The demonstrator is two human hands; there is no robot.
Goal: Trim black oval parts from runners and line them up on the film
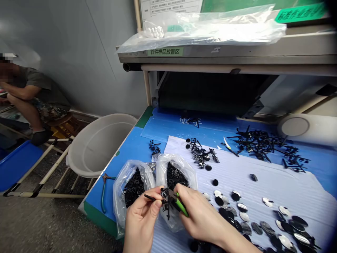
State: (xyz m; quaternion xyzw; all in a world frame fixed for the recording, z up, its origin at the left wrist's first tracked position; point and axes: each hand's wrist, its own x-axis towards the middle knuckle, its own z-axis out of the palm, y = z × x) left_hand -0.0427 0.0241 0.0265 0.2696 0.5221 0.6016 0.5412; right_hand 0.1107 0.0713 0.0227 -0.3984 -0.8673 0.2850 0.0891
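Observation:
My left hand (140, 221) pinches a black plastic sprue (167, 212) with small parts on it, between thumb and fingers. In my right hand (197, 212) are green-handled cutting nippers (181, 206), their jaws up against the sprue. Whether the blades touch it or have closed, I cannot tell. Both hands are over the near side of two clear plastic bags. The left bag (119, 191) and the right bag (194, 174) stand open and hold many small black parts.
A second pair of pliers (104, 196) lies at the table's left edge. Black sprues (259, 142) are heaped at the back right, with round black discs (256, 228) scattered at the near right. A large white bin (86, 151) stands left of the table; a seated person (44, 88) is beyond it.

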